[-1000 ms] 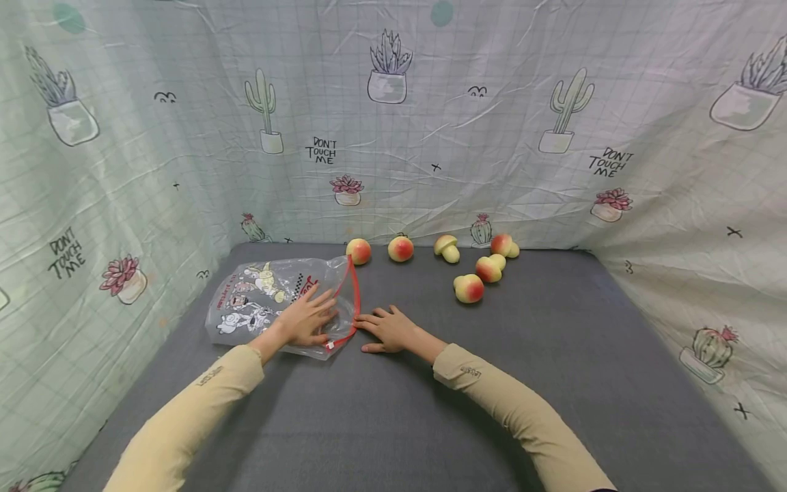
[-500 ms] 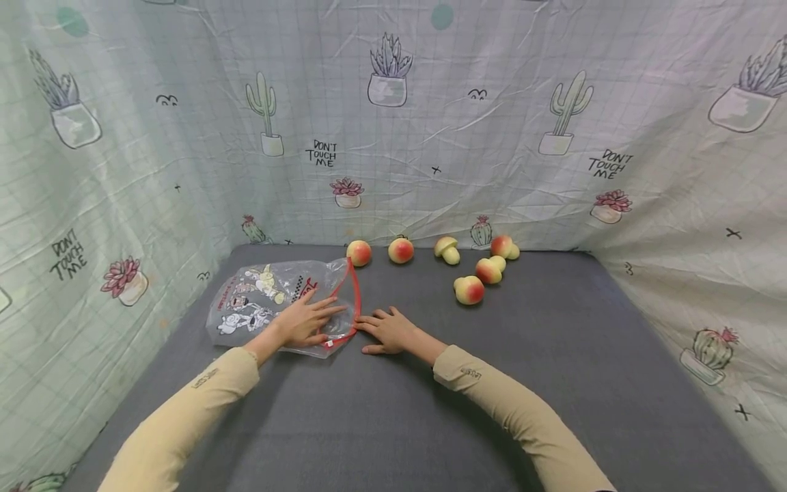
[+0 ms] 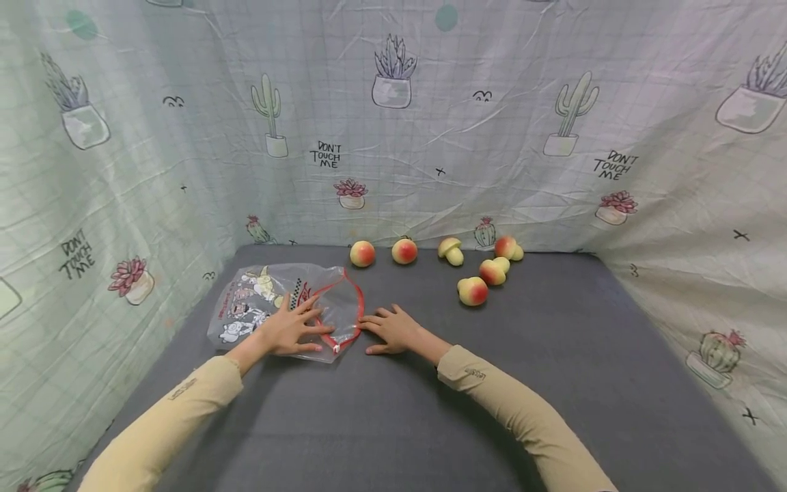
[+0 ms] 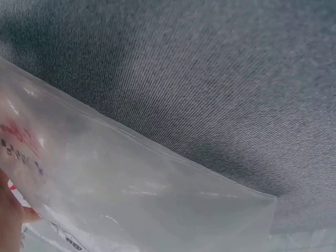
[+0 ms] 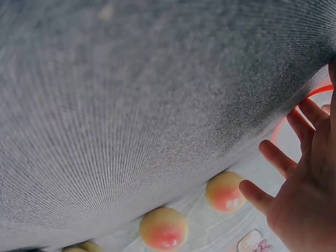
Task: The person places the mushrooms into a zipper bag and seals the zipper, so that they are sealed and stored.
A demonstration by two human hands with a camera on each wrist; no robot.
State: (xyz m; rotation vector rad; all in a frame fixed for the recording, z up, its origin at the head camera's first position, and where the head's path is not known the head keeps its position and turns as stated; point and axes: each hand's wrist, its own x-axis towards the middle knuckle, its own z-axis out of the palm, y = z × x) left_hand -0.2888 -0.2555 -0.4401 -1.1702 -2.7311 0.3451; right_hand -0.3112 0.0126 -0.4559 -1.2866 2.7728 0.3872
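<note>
A clear plastic zip bag [image 3: 246, 328] printed with cartoon figures lies flat at the left of the table, its red zip edge [image 3: 361, 301] parted into a loop on the right side. My left hand [image 3: 287, 331] rests over the bag with fingers spread, fingertips by the near red strip. Against the outer red strip, the fingertips of my right hand [image 3: 393, 329] press with the fingers extended. In the right wrist view those fingers [image 5: 275, 155] are spread at the red edge. The left wrist view shows the bag's film [image 4: 147, 194] and part of the left hand at the corner.
Two round red-and-yellow toy fruits [image 3: 363, 254] [image 3: 404, 251] sit along the back. Right of them lie a toy mushroom [image 3: 451, 251] and several red-capped toy mushrooms [image 3: 473, 291]. Printed cloth walls [image 3: 418, 198] enclose the grey table [image 3: 369, 424] at the back and sides.
My left hand has slid left over the bag. The near red strip has drawn back with it, so the bag's mouth gapes wider. The right hand has stayed at the red edge.
</note>
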